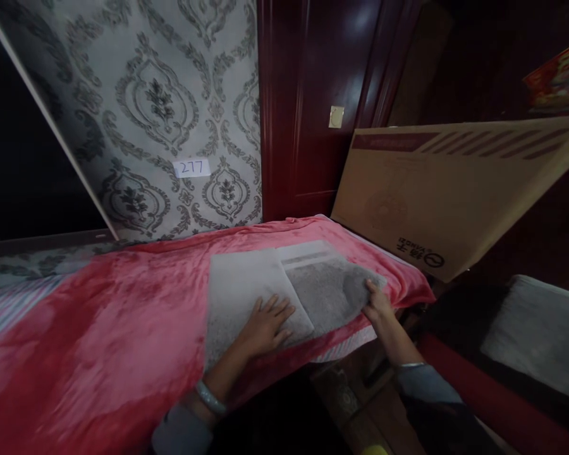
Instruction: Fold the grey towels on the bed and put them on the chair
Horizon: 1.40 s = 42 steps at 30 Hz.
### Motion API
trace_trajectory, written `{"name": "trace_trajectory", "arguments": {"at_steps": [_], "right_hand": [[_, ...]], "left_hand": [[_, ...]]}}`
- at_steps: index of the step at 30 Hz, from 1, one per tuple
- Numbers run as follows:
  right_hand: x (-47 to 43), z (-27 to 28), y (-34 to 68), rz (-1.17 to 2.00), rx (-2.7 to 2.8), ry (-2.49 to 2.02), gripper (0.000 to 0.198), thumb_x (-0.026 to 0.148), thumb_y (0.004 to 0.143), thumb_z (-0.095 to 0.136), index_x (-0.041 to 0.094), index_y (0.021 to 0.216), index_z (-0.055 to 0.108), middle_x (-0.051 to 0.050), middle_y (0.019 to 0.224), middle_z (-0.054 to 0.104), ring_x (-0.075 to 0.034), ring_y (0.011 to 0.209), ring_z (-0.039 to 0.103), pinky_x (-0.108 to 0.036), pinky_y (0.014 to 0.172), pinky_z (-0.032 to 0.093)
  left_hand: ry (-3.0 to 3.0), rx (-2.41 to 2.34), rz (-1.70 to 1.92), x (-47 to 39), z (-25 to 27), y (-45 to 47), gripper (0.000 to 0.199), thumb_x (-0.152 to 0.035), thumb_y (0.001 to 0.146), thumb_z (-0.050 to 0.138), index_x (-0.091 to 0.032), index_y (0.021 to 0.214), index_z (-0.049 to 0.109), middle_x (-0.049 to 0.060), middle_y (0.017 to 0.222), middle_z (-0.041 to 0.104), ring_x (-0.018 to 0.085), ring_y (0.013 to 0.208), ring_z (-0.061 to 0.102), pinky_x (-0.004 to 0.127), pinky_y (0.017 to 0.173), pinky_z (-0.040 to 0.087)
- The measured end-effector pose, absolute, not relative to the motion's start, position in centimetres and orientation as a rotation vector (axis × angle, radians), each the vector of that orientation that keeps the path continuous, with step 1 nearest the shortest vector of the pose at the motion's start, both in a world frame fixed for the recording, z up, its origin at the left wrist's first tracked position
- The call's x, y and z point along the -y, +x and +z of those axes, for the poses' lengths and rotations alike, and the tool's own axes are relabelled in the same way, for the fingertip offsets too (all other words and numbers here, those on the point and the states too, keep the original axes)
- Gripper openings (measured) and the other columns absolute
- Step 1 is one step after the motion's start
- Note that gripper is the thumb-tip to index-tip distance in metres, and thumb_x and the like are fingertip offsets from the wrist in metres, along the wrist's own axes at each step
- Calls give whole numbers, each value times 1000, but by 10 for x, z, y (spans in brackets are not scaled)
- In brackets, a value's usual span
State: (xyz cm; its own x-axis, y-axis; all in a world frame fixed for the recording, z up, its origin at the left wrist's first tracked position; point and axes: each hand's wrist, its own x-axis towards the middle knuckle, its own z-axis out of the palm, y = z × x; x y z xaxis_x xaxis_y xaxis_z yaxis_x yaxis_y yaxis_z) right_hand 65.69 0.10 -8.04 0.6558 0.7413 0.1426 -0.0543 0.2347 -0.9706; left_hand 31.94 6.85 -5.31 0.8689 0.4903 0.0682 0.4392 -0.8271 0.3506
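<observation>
A grey plush mat (322,287) lies on a pink-red blanket (156,303). Its left part is folded over, showing a smooth pale underside (246,281). My left hand (268,322) rests flat on that folded part, fingers spread. At the mat's right end, my right hand (377,300) pinches the edge, thumb on top and the other fingers mostly hidden underneath. Near this grip the plush looks darker and slightly bent. A pale strip (308,253) shows along the mat's far edge.
A large cardboard box (446,189) leans at the back right beside a dark red door (308,95). At the left stands a black screen (28,139) before patterned wallpaper. Another grey fabric piece (540,335) drapes over a seat at the right.
</observation>
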Motion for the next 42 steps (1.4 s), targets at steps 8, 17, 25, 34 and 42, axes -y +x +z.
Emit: {"name": "trace_trajectory", "arguments": {"at_steps": [8,17,25,34,42], "right_hand": [[-39,-17,534,752,1039,-1295,45,56,85,54,20,105,71,-8,99,77,-28,95,71,-42,86,58],[-1,-58,461,440,2035,-1401,66,6,73,52,20,137,62,-8,143,59,-25,135,50,-46,115,37],[12,-46,464,285,2078,-1699,86,-1,63,50,23,145,54,-10,153,48,-28,145,38,-55,120,25],[9,-53,451,220,2173,-1645,78,2,71,53,24,146,53,-9,156,44,-28,146,36,-51,120,26],[15,-61,450,159,2169,-1671,75,5,77,56,27,148,50,-8,159,40,-26,148,31,-51,120,23]], "left_hand": [[1571,-807,712,-101,-48,313,57,-50,98,41,-21,147,46,13,154,48,25,136,52,46,115,39],[849,-875,872,-127,-27,289,66,-31,82,69,-30,142,41,5,111,71,15,70,69,29,64,55],[1273,-1096,946,-160,-28,315,72,-21,69,71,-17,140,54,9,95,75,19,72,68,28,65,52],[1505,-1223,1089,-178,-45,308,53,-7,55,56,-16,103,76,9,114,72,24,109,64,34,98,49],[1505,-1183,1043,-175,-54,303,61,-12,56,53,-14,114,72,1,79,70,16,63,58,27,62,50]]}}
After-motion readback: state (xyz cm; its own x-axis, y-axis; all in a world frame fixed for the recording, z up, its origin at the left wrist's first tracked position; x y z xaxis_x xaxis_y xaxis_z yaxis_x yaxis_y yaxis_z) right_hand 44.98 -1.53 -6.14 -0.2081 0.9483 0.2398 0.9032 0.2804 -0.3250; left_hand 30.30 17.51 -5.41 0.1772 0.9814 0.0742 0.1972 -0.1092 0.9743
